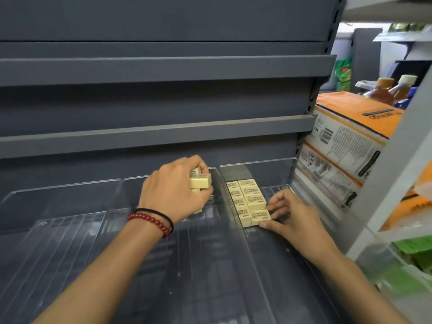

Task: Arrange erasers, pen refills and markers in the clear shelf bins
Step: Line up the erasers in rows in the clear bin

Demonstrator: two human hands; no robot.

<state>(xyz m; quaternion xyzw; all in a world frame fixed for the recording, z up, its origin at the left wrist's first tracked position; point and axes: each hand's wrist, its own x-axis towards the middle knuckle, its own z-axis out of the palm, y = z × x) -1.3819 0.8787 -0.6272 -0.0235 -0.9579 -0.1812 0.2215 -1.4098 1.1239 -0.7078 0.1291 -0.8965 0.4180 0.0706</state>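
Clear plastic bins (70, 230) line the lowest grey shelf. In the right-hand bin (275, 265) several cream erasers (247, 197) with printed labels lie in two neat rows. My right hand (292, 216) pinches the nearest eraser (260, 216) of the right row between fingertips and thumb. My left hand (173, 190), with a red bead bracelet on the wrist, grips a small stack of the same erasers (201, 181) above the middle bin, just left of the divider wall.
Grey shelves (163, 69) above stand bare. To the right of the shelf post are orange-and-white cartons (346, 141) with bottles (383, 92) behind them, and green packs (418, 251) lower right on a white rack.
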